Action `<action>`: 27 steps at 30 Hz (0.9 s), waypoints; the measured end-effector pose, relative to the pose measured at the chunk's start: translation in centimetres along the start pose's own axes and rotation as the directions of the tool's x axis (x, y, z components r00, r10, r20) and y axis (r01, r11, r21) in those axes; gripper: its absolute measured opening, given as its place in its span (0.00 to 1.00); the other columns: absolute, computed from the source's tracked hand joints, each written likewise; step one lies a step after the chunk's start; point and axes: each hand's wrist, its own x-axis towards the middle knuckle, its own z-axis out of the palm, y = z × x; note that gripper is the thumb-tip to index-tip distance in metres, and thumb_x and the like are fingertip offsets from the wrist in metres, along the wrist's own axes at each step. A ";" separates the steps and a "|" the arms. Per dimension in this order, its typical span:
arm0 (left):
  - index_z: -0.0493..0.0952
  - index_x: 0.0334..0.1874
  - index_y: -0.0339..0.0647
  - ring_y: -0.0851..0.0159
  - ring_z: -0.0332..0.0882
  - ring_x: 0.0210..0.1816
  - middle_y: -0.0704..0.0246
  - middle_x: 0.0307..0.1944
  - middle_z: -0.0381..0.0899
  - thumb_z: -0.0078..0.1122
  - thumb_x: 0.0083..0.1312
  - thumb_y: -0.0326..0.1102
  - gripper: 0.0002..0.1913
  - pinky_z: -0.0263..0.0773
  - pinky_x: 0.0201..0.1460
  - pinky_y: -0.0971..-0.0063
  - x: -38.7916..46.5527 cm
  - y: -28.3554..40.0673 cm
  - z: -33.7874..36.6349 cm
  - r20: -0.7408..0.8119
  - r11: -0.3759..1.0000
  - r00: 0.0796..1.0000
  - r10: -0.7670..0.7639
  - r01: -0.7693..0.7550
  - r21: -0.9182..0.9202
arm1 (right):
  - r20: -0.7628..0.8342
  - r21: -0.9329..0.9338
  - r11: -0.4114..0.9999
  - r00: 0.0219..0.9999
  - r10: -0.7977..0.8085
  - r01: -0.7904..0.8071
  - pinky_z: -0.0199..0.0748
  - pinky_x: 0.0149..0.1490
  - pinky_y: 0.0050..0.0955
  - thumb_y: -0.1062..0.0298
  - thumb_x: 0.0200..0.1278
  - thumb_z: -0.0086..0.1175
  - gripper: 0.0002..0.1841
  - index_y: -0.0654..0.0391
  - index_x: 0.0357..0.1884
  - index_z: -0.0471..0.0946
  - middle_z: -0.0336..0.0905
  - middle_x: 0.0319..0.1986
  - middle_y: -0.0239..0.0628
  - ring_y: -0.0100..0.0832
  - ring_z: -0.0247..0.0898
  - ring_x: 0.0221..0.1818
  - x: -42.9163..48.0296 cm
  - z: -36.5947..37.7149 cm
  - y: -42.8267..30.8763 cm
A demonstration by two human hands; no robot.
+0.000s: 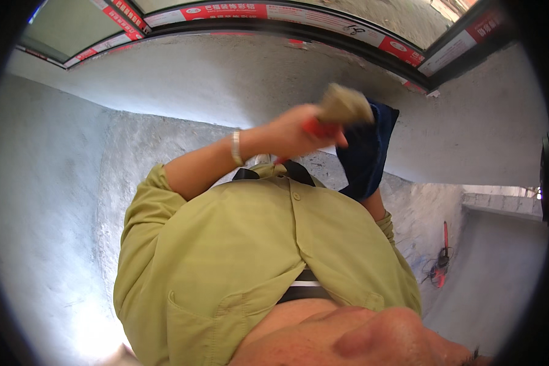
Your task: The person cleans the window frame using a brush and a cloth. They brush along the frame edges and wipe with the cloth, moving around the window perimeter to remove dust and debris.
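Observation:
My left hand [293, 130], blurred by motion, grips the red handle [321, 128] of a brush. Broad tan bristles [345, 105] point up and to the right, in front of a dark blue cloth [366, 155]. That cloth covers the end of my right forearm [373, 206]. Beneath the fabric my right hand is hidden, so whether its fingers are closed cannot be seen. Both forearms are held out in front of my waist, near a grey plastered wall [201, 87].
Above the wall runs a dark window frame [302, 27] with red and white protective film bearing writing. On the rough grey floor [137, 137], a red and black tool [441, 270] with a tangled cord lies at the right. Another grey wall [50, 183] stands at the left.

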 end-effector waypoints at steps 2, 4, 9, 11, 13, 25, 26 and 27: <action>0.75 0.39 0.40 0.75 0.78 0.37 0.72 0.34 0.83 0.60 0.62 0.30 0.06 0.73 0.44 0.77 -1.0 0.1 -2.2 -0.295 0.999 0.954 0.042 -0.035 0.030 | 0.033 -0.026 1.000 0.999 0.017 -0.016 0.69 0.58 0.31 0.68 0.64 0.54 0.19 0.60 0.56 0.70 0.75 0.49 0.40 0.34 0.70 0.54 0.4 0.9 -0.5; 0.76 0.41 0.39 0.78 0.74 0.35 0.72 0.36 0.81 0.59 0.64 0.31 0.07 0.70 0.40 0.81 -1.2 -0.2 -3.6 -0.352 0.953 0.935 0.048 0.063 0.296 | 0.053 -0.058 0.998 0.998 0.040 -0.037 0.69 0.58 0.31 0.67 0.64 0.54 0.19 0.59 0.56 0.70 0.75 0.49 0.40 0.34 0.70 0.54 0.4 1.7 -0.7; 0.75 0.39 0.40 0.69 0.76 0.32 0.68 0.31 0.79 0.64 0.62 0.37 0.10 0.71 0.38 0.76 -0.6 -2.9 -2.7 -0.317 0.850 0.940 0.128 0.061 0.523 | 0.067 -0.131 0.987 0.993 0.101 -0.092 0.70 0.58 0.32 0.66 0.65 0.54 0.19 0.59 0.57 0.70 0.74 0.49 0.40 0.34 0.70 0.54 -1.3 2.7 -0.1; 0.75 0.38 0.41 0.66 0.76 0.32 0.67 0.30 0.79 0.65 0.61 0.39 0.12 0.71 0.38 0.74 -0.5 -3.7 -2.6 -0.315 0.841 0.942 0.112 0.079 0.536 | 0.066 -0.159 0.981 0.990 0.123 -0.111 0.70 0.58 0.32 0.65 0.65 0.54 0.19 0.58 0.57 0.70 0.74 0.50 0.40 0.34 0.70 0.54 -2.1 2.9 0.2; 0.75 0.37 0.41 0.68 0.76 0.31 0.69 0.29 0.78 0.67 0.59 0.41 0.14 0.71 0.37 0.75 -0.6 -4.1 -2.6 -0.348 0.927 0.937 0.013 0.120 0.356 | 0.068 -0.175 0.977 0.988 0.137 -0.123 0.70 0.58 0.32 0.65 0.65 0.53 0.19 0.58 0.57 0.69 0.74 0.50 0.40 0.33 0.70 0.54 -2.6 3.1 0.4; 0.77 0.43 0.37 0.71 0.74 0.35 0.70 0.32 0.77 0.71 0.52 0.41 0.21 0.69 0.38 0.80 -0.8 -3.9 -3.1 -0.061 0.948 0.947 -0.317 0.317 -0.003 | 0.126 -0.168 0.978 0.981 0.147 -0.125 0.70 0.59 0.34 0.61 0.66 0.53 0.21 0.57 0.58 0.69 0.74 0.51 0.40 0.33 0.70 0.54 -2.0 4.0 0.4; 0.77 0.45 0.36 0.71 0.73 0.35 0.70 0.33 0.77 0.70 0.52 0.40 0.21 0.69 0.38 0.80 -1.0 -3.7 -3.1 -0.048 0.935 0.940 -0.338 0.330 -0.129 | 0.133 -0.156 0.980 0.980 0.146 -0.124 0.70 0.59 0.34 0.61 0.66 0.53 0.21 0.57 0.58 0.69 0.74 0.51 0.40 0.33 0.70 0.54 -1.8 4.1 0.3; 0.77 0.46 0.35 0.71 0.73 0.36 0.70 0.33 0.77 0.69 0.52 0.40 0.22 0.69 0.38 0.81 -1.3 -3.5 -3.1 -0.034 0.906 0.933 -0.359 0.340 -0.254 | 0.144 -0.142 0.983 0.980 0.140 -0.120 0.70 0.59 0.34 0.61 0.66 0.53 0.21 0.56 0.58 0.69 0.74 0.51 0.40 0.33 0.70 0.54 -1.5 4.1 0.2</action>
